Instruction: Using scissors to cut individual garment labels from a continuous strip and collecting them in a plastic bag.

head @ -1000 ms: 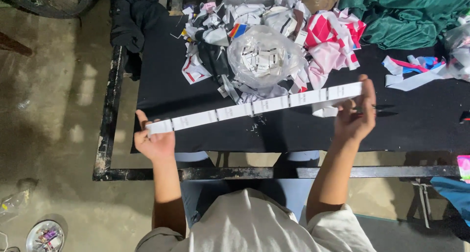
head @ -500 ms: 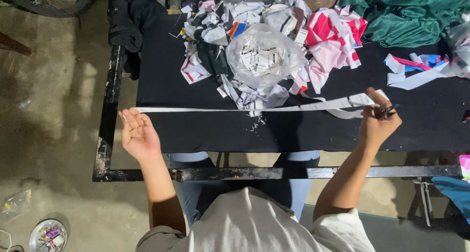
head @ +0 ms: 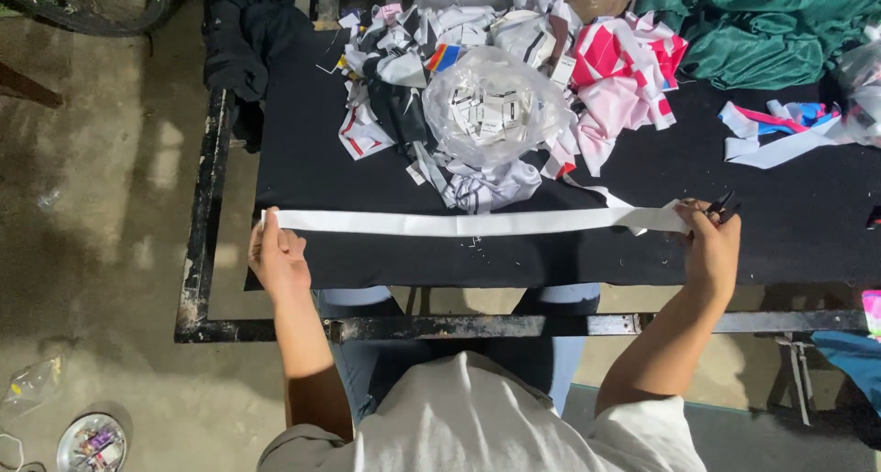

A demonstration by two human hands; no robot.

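A white strip (head: 477, 222) was held taut above the black counter (head: 303, 174), its ends gripped by the left hand (head: 275, 256) and the right hand (head: 711, 247). Small dark scissors (head: 720, 206) were also clasped in the right hand. Fabric scraps (head: 514, 96) were heaped just behind.

Green cloth (head: 780, 32) cut by top edge; small labels in clear bag (head: 491, 105) unreadable.

Both arms reach forward, spread wide; left hand (head: 278, 256) and right hand (head: 711, 244) each closed in a grip.
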